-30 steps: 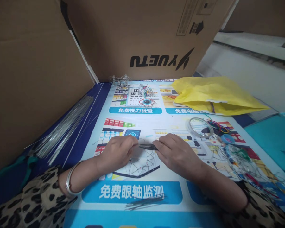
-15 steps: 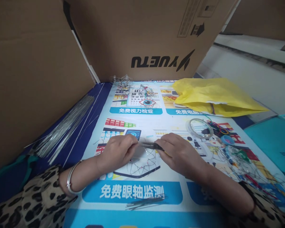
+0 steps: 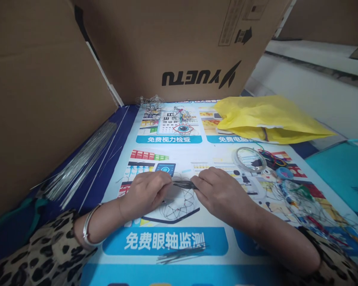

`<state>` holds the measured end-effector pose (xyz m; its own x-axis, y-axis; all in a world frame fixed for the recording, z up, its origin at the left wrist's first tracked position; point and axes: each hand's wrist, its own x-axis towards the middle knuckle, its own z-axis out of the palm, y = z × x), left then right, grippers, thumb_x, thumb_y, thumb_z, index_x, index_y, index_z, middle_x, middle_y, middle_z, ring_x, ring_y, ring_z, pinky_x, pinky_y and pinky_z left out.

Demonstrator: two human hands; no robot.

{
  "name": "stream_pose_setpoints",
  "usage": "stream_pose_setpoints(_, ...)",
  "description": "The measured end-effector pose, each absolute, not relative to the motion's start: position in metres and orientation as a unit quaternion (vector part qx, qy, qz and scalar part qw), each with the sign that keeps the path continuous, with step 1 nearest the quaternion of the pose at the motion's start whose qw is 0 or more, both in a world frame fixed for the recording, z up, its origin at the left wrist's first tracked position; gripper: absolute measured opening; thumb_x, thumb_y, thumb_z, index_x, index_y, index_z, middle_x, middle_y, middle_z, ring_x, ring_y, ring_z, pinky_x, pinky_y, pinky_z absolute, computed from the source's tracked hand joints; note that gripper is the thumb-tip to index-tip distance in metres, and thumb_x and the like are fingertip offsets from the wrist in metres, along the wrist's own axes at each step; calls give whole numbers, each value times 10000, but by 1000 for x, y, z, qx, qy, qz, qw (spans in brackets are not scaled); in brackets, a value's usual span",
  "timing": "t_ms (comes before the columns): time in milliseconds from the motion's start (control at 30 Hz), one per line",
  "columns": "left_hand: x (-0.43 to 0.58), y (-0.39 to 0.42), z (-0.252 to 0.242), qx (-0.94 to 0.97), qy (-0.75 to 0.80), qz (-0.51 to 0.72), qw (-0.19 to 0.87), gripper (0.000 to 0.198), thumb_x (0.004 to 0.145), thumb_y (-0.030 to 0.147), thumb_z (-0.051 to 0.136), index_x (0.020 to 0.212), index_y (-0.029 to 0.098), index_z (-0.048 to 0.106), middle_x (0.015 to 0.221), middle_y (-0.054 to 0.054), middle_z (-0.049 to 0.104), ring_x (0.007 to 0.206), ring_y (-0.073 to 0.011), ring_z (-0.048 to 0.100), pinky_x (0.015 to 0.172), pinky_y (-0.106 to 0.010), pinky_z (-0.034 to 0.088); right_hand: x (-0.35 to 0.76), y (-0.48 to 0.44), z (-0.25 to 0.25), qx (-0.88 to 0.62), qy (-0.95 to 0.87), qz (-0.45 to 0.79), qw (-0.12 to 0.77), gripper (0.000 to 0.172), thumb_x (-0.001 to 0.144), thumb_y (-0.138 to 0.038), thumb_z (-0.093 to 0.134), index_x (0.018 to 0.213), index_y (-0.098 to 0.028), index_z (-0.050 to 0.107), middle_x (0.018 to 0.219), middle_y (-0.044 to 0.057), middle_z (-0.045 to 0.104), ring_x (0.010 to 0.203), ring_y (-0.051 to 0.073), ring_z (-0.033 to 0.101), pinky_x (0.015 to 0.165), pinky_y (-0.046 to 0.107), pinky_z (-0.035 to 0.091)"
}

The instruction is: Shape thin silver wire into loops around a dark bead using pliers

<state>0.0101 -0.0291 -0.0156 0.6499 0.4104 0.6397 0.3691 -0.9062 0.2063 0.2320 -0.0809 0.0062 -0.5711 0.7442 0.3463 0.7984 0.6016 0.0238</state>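
Observation:
My left hand (image 3: 144, 194) and my right hand (image 3: 219, 192) rest on a printed poster mat (image 3: 179, 153), fingers closed. Between them lies a round wire mesh piece (image 3: 179, 202), a lattice of thin wires. My right hand pinches a dark thin pointed tool (image 3: 183, 184), like pliers, whose tip reaches my left fingertips. My left fingers pinch the mesh's wire at that tip. A silver bangle (image 3: 88, 230) circles my left wrist.
A bundle of straight silver wires (image 3: 79, 163) lies at the left. Cardboard walls (image 3: 179, 47) stand behind and to the left. A yellow plastic bag (image 3: 268, 119), a tape roll (image 3: 250, 159), coloured wire tangles (image 3: 298, 198) and short dark wires (image 3: 181, 254) lie around.
My right hand has drawn slightly left and the tool has levelled; both hands stay on the mesh with small finger shifts.

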Motion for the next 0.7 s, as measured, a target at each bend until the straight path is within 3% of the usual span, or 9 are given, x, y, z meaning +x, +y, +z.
stream_pose_setpoints(700,9,-31,-18,912,205,355,24,127,809,71,448,903,156,458,786,-46,638,711,-140,623,603,-256,502,232,-80,8,-426,-890,-43,156,214,848,-165,425,916,-127,625,815,82,630,755,174,534,653,296,436)
